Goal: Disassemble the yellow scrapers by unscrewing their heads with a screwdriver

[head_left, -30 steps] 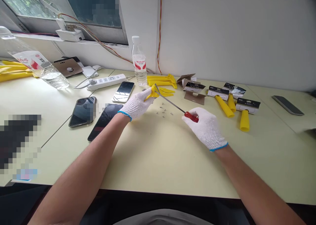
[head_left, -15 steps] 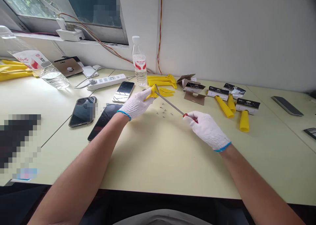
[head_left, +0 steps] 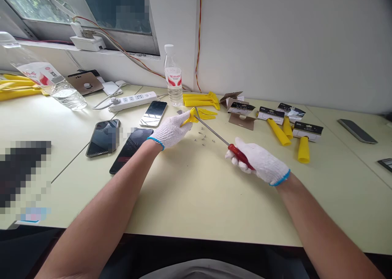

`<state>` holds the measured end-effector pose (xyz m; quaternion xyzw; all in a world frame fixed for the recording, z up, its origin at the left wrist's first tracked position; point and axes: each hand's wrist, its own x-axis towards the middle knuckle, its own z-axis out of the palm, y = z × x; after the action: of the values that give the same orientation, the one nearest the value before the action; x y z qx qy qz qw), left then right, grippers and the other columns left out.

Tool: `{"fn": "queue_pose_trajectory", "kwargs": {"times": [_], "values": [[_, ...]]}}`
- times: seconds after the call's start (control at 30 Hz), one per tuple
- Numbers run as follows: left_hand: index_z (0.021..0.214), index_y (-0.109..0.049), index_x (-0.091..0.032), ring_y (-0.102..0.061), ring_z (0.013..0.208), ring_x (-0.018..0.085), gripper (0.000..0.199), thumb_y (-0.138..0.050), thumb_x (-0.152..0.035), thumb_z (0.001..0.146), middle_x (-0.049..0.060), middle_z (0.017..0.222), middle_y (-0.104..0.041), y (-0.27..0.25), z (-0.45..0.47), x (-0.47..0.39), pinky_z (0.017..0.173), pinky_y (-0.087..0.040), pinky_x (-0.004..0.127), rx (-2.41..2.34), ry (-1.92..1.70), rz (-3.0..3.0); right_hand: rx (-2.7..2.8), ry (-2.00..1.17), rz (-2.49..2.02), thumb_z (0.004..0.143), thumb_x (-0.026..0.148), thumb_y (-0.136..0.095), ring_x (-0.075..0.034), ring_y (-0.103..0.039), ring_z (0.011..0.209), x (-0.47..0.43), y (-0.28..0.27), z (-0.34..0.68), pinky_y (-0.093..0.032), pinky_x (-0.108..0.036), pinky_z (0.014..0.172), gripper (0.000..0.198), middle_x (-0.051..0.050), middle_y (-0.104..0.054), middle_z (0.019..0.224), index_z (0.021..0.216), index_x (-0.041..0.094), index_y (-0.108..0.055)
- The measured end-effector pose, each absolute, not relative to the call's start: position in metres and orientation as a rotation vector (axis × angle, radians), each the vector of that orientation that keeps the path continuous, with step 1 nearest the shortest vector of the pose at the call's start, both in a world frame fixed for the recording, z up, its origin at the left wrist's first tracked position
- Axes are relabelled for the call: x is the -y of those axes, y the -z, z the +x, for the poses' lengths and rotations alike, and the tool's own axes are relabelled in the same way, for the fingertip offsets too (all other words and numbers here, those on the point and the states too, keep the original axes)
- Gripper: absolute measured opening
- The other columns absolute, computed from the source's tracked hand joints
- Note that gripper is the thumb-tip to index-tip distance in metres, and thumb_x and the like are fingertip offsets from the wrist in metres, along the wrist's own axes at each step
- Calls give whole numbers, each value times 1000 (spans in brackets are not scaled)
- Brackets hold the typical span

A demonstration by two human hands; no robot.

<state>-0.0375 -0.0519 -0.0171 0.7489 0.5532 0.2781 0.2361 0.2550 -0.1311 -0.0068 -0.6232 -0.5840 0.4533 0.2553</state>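
My left hand (head_left: pixel 173 130), in a white knit glove with a blue cuff, is closed on a yellow plastic piece (head_left: pixel 192 115). Most of that piece is hidden by the fingers. Gloved the same way, my right hand (head_left: pixel 260 160) holds a screwdriver (head_left: pixel 241 156) by its red handle, which lies between thumb and fingers. Its long metal shaft slants up to the left, and the tip meets the yellow piece. Several small screws (head_left: pixel 202 136) lie loose on the table below the shaft. Just behind my left hand are flat yellow parts (head_left: pixel 206 114).
Yellow handles (head_left: pixel 200 102) are stacked by an upright water bottle (head_left: pixel 174 83). Carded packages (head_left: pixel 271 114) with yellow handles lie to the right. Phones (head_left: pixel 102 138) and a power strip (head_left: pixel 133 101) are on the left, near a larger tilted bottle (head_left: pixel 45 74).
My right hand has shifted its grip, its fingers looser and the red handle now showing along its length. The left hand and yellow piece have hardly moved.
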Motion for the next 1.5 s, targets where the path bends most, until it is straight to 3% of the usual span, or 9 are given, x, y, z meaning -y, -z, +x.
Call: {"fn": "queue_pose_trajectory", "kwargs": {"times": [0.13,0.33,0.6,0.67,0.87,0.97,1.07,1.23,1.5], "values": [[130,-72,-24,-55,67,14,38,-56,-38,99,2,87,-67,17,-37,53,60,-42,22,-1490,-797,2025,1329,-1632,-1606,94,67,-64,-14,-50,55,129,12,256,-36,-26,47,47,-4,-62,76,89,20,-68],[125,-71,-23,-51,68,12,33,-54,-35,100,1,89,-66,14,-38,55,61,-40,21,-1512,-747,2022,1803,-325,-1683,84,47,-77,-23,-64,81,131,22,243,-49,-36,75,28,-8,-72,92,88,22,-67],[127,-71,-25,-50,65,13,35,-55,-37,99,0,79,-61,16,-36,53,61,-40,24,-1521,-730,2022,1299,-1726,-1583,96,70,-59,-13,-49,54,130,11,259,-36,-27,46,51,-5,-65,80,93,20,-72],[128,-72,-26,-53,66,13,36,-56,-39,98,1,86,-66,16,-36,53,61,-41,23,-1507,-759,1997,1357,-1608,-1615,95,66,-61,-15,-54,57,129,14,258,-40,-28,50,47,-5,-65,78,92,21,-71],[113,-72,-24,-52,64,14,28,-56,-39,96,1,76,-59,18,-39,52,57,-39,22,-1502,-757,2041,1795,-323,-1708,83,42,-77,-26,-68,90,127,24,246,-51,-41,85,24,-9,-75,97,92,20,-72],[110,-72,-25,-53,64,14,26,-56,-39,96,1,79,-61,19,-39,52,58,-41,23,-1504,-770,2045,1829,-458,-1726,91,50,-71,-25,-68,87,127,20,249,-51,-39,81,30,-9,-76,95,95,20,-74],[111,-72,-25,-54,62,14,25,-56,-37,96,1,80,-63,17,-38,53,58,-43,24,-1513,-767,2029,1655,-1070,-1792,100,62,-55,-18,-60,65,127,13,255,-44,-32,59,47,-8,-70,81,90,20,-74],[116,-71,-25,-61,56,14,27,-54,-36,98,0,77,-60,12,-35,58,60,-50,26,-1462,-770,1959,1261,-1678,-1728,95,63,-61,-13,-48,51,126,3,258,-31,-25,44,44,-5,-64,74,86,21,-66],[114,-70,-24,-67,56,13,25,-52,-36,100,1,89,-65,14,-37,54,59,-52,27,-1449,-844,2032,1745,-846,-1718,97,60,-65,-16,-52,70,130,8,257,-36,-25,57,39,-3,-61,79,94,22,-71]]}}
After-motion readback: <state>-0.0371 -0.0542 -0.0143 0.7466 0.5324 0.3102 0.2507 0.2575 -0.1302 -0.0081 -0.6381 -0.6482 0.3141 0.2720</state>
